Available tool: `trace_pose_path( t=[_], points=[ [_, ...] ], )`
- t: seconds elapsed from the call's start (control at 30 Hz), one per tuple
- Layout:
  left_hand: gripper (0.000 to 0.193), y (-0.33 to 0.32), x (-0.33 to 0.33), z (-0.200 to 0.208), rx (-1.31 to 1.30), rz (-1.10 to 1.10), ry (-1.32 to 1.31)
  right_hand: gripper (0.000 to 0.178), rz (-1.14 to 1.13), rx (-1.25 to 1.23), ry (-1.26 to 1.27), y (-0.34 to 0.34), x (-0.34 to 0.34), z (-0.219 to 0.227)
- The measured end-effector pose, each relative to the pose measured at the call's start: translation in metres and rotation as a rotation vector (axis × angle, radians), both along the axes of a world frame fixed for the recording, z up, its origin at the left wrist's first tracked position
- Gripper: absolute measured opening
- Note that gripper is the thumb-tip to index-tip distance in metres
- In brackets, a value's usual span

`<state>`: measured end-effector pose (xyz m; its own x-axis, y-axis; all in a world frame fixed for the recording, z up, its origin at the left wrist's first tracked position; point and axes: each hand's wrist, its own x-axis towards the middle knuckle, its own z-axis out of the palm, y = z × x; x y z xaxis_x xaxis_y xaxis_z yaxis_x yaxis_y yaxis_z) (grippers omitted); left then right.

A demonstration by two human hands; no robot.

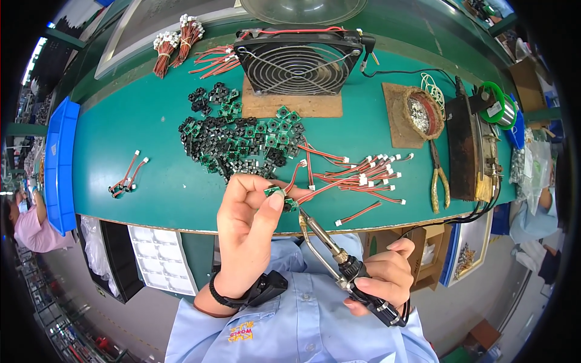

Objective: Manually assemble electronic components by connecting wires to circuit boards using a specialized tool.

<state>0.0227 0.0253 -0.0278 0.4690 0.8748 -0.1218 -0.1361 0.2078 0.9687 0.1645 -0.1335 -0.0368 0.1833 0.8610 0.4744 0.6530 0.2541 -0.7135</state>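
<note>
My left hand (245,212) pinches small green circuit boards (290,205) over the table's front edge. A short red-and-black cable (293,176) with a white plug rises beside its fingertips. In my right hand (387,275) is a soldering iron (348,265) with a thin curved metal tube along its shaft. Its tip is close beside the boards; whether they touch I cannot tell. Just beyond my left hand spreads a pile of black-and-green parts (242,142). Loose cables with white plugs (369,174) lie to the right of my left hand.
A black fan (299,63) stands at the back, near bundled cables (164,53). Rightward are a round dish (437,130), pliers (439,184), a dark metal box (465,145) and a solder spool (499,107). Wired boards (124,184) and a blue bin (60,163) are left.
</note>
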Motion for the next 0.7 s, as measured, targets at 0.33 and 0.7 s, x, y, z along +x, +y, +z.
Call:
trace_pose_path(
  t=[0.33,0.7],
  points=[
    [0.012,-0.002,-0.001,0.0,0.011,0.016,-0.013,0.04,0.004,-0.014,0.003,0.0,-0.001,0.0],
    [0.012,-0.003,0.001,0.005,-0.024,0.009,-0.03,0.039,-0.199,0.127,-0.064,-0.005,0.009,-0.009]
  ],
)
